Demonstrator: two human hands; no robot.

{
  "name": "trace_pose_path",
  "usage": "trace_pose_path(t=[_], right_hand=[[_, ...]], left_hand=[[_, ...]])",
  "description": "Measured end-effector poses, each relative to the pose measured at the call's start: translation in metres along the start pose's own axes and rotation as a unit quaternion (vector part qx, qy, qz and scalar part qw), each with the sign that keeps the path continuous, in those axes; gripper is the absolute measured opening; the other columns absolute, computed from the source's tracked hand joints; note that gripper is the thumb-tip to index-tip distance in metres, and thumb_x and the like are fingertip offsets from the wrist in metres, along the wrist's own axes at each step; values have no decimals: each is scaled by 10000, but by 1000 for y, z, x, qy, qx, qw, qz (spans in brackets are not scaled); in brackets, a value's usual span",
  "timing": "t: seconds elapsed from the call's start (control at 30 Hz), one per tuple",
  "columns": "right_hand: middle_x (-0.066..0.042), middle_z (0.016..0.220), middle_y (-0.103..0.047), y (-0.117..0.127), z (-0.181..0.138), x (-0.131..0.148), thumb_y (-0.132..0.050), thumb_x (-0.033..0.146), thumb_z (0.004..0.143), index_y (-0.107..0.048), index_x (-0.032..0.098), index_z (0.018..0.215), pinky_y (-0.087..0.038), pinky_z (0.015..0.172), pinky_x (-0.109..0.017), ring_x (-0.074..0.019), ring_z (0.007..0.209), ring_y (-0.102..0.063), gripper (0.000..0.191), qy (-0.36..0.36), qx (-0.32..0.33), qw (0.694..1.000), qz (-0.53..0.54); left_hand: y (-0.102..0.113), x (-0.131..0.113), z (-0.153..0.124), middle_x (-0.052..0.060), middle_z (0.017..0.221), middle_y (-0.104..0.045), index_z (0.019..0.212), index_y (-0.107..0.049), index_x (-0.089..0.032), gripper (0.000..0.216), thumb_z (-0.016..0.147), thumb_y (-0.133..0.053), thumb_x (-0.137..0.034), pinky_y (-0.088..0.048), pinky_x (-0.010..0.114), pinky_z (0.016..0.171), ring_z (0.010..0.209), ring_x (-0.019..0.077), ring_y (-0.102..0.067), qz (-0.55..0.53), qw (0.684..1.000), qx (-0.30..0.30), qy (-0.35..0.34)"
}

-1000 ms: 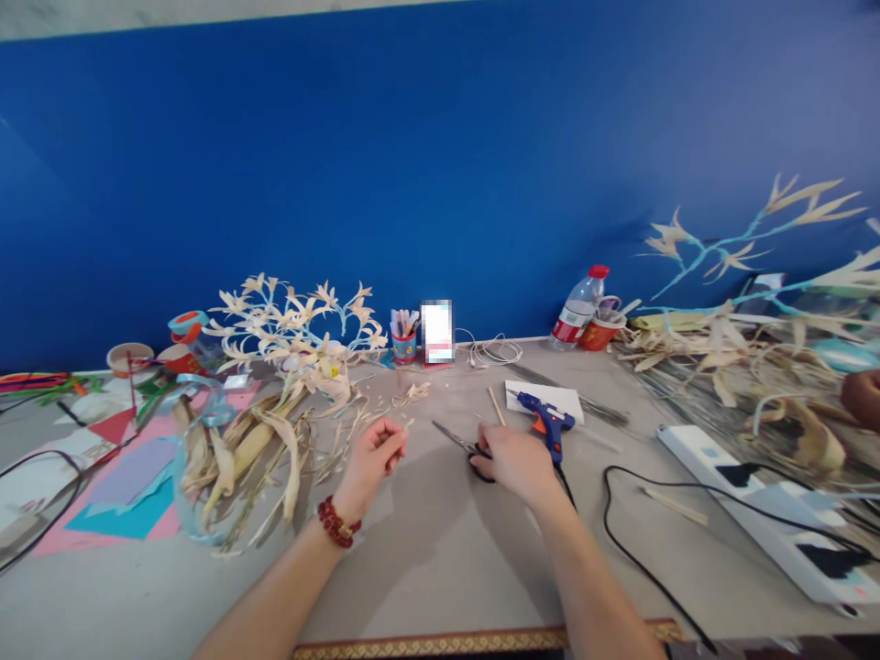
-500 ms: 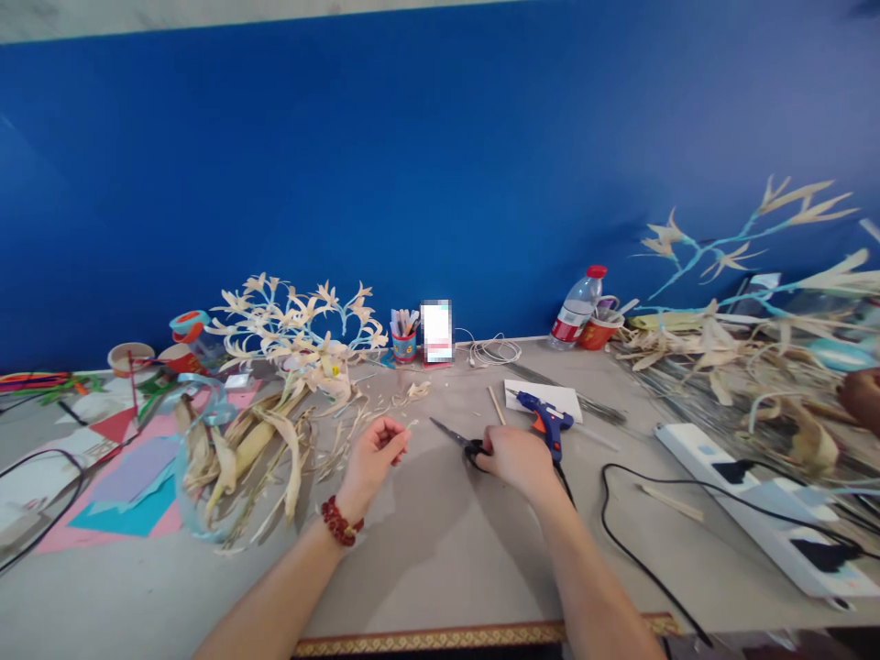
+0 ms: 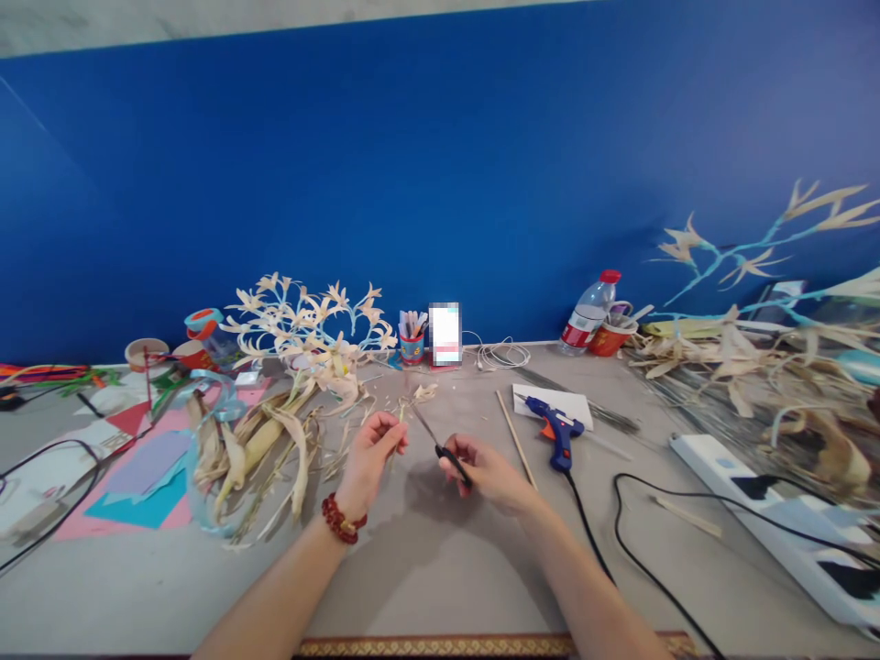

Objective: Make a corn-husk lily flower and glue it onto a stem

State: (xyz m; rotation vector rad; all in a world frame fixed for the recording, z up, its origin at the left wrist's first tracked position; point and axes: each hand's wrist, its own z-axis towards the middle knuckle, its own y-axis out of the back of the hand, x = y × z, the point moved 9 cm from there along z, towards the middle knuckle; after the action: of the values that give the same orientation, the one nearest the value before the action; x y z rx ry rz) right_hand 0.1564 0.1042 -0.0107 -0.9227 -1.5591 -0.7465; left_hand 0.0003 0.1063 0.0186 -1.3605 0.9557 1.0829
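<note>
My right hand (image 3: 481, 470) is closed around the black handles of a pair of scissors (image 3: 452, 462), held just above the table. The blades point up and left, toward the fingertips of my left hand (image 3: 375, 454). That hand pinches a small, thin pale strip (image 3: 402, 412) between thumb and forefinger; most of it is hidden by the fingers. Left of it lies a heap of dried corn husks (image 3: 258, 445). Behind this stands a cluster of pale husk flowers (image 3: 330, 353) on light blue stems.
A blue glue gun (image 3: 560, 431) with a black cord lies on the right, beside a thin wooden stick (image 3: 515, 435). Farther right is a white power strip (image 3: 763, 522). At the wall stand a phone (image 3: 445, 335), a pen cup (image 3: 412, 346) and a bottle (image 3: 588, 316). Coloured paper (image 3: 141, 495) covers the left.
My right hand has lifted the scissors and brought them left, turning the blades up near my left fingertips. The left hand has barely moved. The view has shifted slightly left.
</note>
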Motion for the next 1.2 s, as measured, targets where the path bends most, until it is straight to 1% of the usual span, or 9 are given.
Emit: trace_pose_path(t=[0.17, 0.53, 0.63, 0.77, 0.9, 0.97, 1.07, 1.13, 1.2], right_hand=[[54, 620, -564, -16, -2, -2, -688, 522, 716, -468, 187, 740, -336, 414, -170, -54, 421, -463, 401, 1, 49, 999, -7], [63, 550, -540, -23, -1, -1, -692, 569, 678, -435, 201, 701, -305, 354, -166, -56, 382, -414, 449, 6, 46, 999, -7], [67, 542, -522, -24, 0, -2, -682, 553, 701, -425, 208, 689, -272, 350, -172, -58, 384, -372, 431, 9, 38, 999, -28], [63, 523, -478, -22, 0, 5, -660, 548, 728, -418, 200, 644, -279, 423, -186, -74, 453, -389, 431, 60, 8, 996, -71], [56, 525, -470, -3, -2, 16, -571, 568, 790, -413, 204, 641, -303, 481, -206, -97, 490, -423, 423, 90, -54, 984, -142], [39, 550, -512, 15, -5, 21, -570, 559, 794, -457, 200, 647, -282, 488, -214, -113, 516, -453, 404, 81, -103, 959, -252], [16, 603, -585, 43, -12, 24, -626, 524, 758, -537, 204, 674, -226, 483, -226, -134, 553, -505, 342, 30, -157, 887, -433], [5, 632, -618, 52, -15, 23, -666, 494, 722, -567, 212, 699, -195, 483, -234, -149, 584, -541, 299, -2, -152, 844, -514], [-11, 693, -649, 55, -18, 21, -700, 468, 684, -580, 210, 702, -176, 487, -242, -164, 624, -574, 285, -20, -135, 812, -568]], left_hand=[[-5, 3, -2, -34, 612, -576, 722, -555, -173, 177, 757, -688, -284, -380, 201, 558, 562, 82, -501, -29, 999, 27, 11], [-15, 7, -6, -28, 592, -575, 707, -551, -164, 170, 768, -685, -248, -377, 196, 556, 552, 79, -494, -78, 994, 61, 48], [-16, 8, -6, -28, 589, -577, 702, -551, -165, 161, 772, -680, -233, -378, 198, 559, 548, 80, -493, -93, 992, 67, 54], [-16, 11, -5, -28, 589, -577, 702, -549, -166, 150, 777, -669, -216, -374, 201, 559, 538, 78, -484, -112, 989, 70, 64], [-16, 11, -5, -22, 600, -578, 717, -556, -163, 136, 800, -645, -223, -363, 201, 554, 538, 76, -474, -113, 989, 76, 58], [-16, 11, -5, -20, 614, -580, 732, -560, -164, 130, 807, -642, -233, -360, 202, 556, 545, 75, -473, -110, 990, 76, 54], [-16, 10, -6, -20, 621, -575, 749, -563, -168, 126, 808, -643, -245, -356, 203, 551, 549, 77, -473, -108, 990, 72, 53], [-17, 8, -7, -24, 608, -561, 754, -566, -167, 125, 806, -642, -251, -350, 204, 542, 540, 75, -464, -105, 991, 73, 49], [-18, 5, -8, -29, 595, -545, 752, -570, -164, 132, 807, -640, -262, -343, 203, 534, 526, 71, -452, -96, 991, 77, 45]])
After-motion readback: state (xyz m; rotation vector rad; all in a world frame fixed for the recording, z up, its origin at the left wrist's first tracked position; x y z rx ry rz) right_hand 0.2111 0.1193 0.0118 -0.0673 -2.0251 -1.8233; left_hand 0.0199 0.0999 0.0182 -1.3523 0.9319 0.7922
